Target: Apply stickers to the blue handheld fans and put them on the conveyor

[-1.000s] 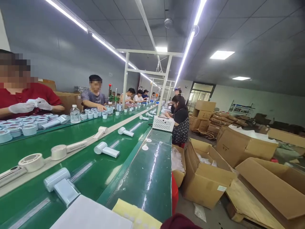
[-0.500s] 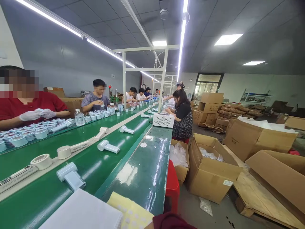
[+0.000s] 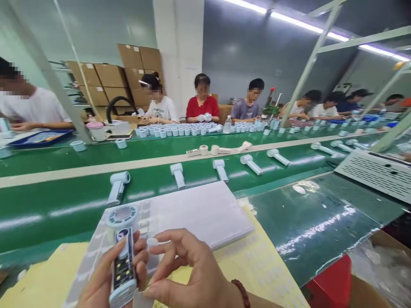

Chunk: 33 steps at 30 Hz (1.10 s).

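The left hand [image 3: 99, 271] and right hand [image 3: 195, 265] have come into view, so handling of the fan [image 3: 123, 269] seems under way: left fingers wrap its handle above the sheet [image 3: 99, 239]; right thumb and index stand apart, a label [image 3: 152, 242] at the index, pinch unclear. Earlier, the view faced along the belt [image 3: 73, 192]

Head-worn view, forward and down across conveyor [image 3: 64, 192]
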### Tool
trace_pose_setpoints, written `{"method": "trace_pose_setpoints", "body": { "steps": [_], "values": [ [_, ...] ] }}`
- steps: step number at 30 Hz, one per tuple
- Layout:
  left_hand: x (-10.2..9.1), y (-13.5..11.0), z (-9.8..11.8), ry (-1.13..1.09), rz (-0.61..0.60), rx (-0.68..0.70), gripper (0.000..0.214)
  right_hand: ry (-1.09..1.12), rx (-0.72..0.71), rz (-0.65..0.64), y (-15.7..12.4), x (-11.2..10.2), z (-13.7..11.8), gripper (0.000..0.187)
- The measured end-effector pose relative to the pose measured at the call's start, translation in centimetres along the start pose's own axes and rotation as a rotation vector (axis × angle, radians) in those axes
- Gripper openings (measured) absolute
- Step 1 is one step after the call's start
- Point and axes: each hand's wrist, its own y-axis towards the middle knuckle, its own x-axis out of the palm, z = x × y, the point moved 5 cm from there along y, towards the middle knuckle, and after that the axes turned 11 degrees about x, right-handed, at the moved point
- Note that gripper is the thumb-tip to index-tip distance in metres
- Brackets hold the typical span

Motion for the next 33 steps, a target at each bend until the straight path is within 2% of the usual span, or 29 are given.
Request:
{"method": "trace_pose_setpoints", "body": {
  "steps": [2,5,8,15,27,33],
  "values": [
    [-0.1,-0.8,-0.5,-0.048,0.046,-0.043,0.021,0.032,0.009,0.022,-0.8,0.5,-0.7,0.055],
    [0.2,-1.5,-1.4,-0.109,0.051,-0.095,0.016,0.000,0.039,0.055,-1.1,1.2,-0.7,0.058],
    [0.3,-1.6,-1.7,-0.166,0.032,-0.077,0.009,-0.025,0.065,0.048,-0.8,1.6,-0.4,0.061],
    [0.3,-1.6,-1.5,-0.229,0.050,-0.065,0.010,-0.028,0.090,0.088,-0.7,1.7,-0.4,0.060],
    [0.1,-1.6,-1.2,-0.222,0.060,-0.037,0.011,-0.030,0.114,0.107,-0.6,2.1,-0.3,0.058],
    [0.3,-1.7,-1.3,-0.231,0.051,-0.036,0.012,-0.066,0.098,0.103,-0.5,2.3,-0.8,0.051]
  ]
}}
